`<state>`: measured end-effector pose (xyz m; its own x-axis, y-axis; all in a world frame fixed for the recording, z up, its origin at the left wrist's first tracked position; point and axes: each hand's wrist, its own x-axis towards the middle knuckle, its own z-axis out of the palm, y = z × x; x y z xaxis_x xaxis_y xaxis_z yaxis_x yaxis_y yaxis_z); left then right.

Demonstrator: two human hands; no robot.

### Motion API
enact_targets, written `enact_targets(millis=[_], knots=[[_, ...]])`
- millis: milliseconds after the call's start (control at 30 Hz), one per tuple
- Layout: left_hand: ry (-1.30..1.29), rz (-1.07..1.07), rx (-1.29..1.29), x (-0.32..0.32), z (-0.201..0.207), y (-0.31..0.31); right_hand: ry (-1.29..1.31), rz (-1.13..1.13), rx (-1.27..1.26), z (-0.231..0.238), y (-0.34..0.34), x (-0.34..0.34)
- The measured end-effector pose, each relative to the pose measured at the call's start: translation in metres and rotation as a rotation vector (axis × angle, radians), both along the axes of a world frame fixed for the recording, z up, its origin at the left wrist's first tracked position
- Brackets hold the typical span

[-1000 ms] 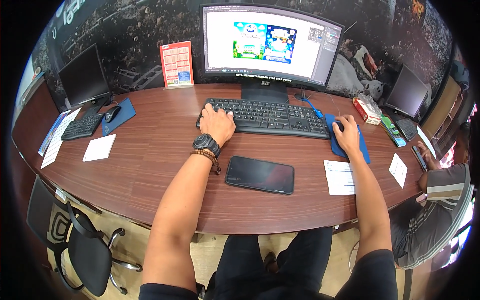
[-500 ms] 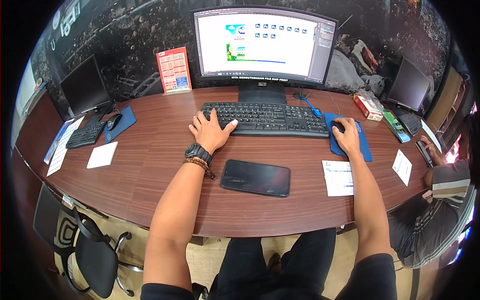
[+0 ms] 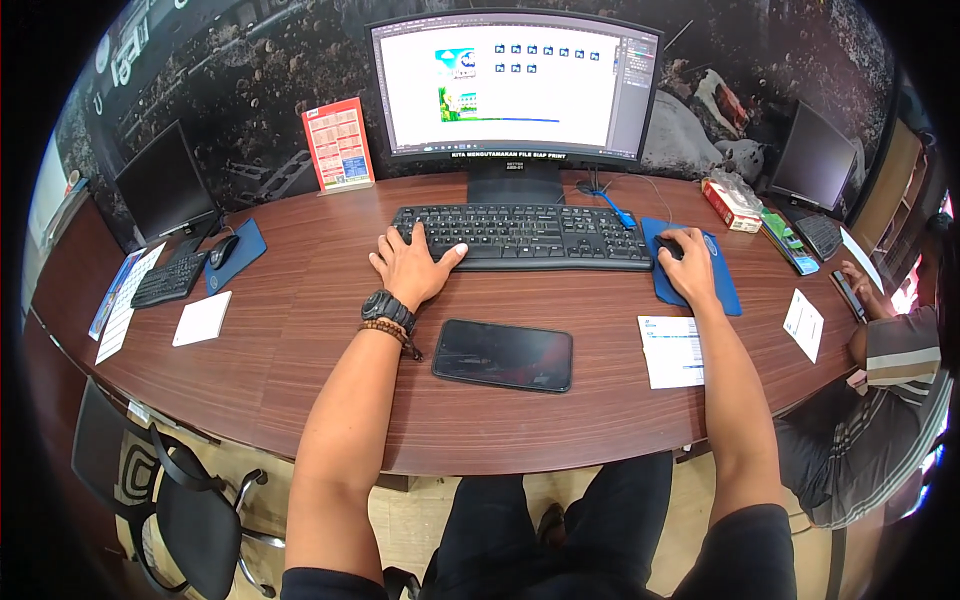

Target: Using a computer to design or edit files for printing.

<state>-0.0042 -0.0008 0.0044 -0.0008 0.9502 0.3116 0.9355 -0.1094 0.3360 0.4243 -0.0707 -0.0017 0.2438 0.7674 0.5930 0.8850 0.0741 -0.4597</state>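
Phone [image 3: 503, 356] flat up front; beyond, left hand [image 3: 412, 272], fingers spread, at the keyboard's [image 3: 525, 238] left end; right hand [image 3: 692, 266] curled round the mouse [image 3: 671, 247] on its pad [image 3: 724, 290]. Screen work, seemingly; any click calls for steady fingers. Monitor [image 3: 560, 90] behind.

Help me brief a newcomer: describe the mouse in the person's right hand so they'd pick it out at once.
From the lit monitor at the back of the desk, come down to the long black keyboard. Just right of it, on a blue pad, sits the dark mouse. Unlike the uncovered mouse on the left, this one is partly hidden under the person's right hand.
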Motion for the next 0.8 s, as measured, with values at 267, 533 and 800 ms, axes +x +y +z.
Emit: enact_targets(millis=[267, 533, 800], knots=[[0.002, 0.001, 0.001, -0.0003, -0.0001, 0.0002, 0.011, -0.018, -0.019, 0.0022, -0.0018, -0.0033], [0.003, 0.006, 0.004, 0.0009, 0.0005, -0.0011, 0.0, -0.022, -0.018, 0.004, -0.0022, -0.0034], [0.007, 0.01, 0.009, 0.0006, 0.0001, -0.0008, 0.005, -0.025, -0.027, 0.0072, -0.0047, -0.0057]])
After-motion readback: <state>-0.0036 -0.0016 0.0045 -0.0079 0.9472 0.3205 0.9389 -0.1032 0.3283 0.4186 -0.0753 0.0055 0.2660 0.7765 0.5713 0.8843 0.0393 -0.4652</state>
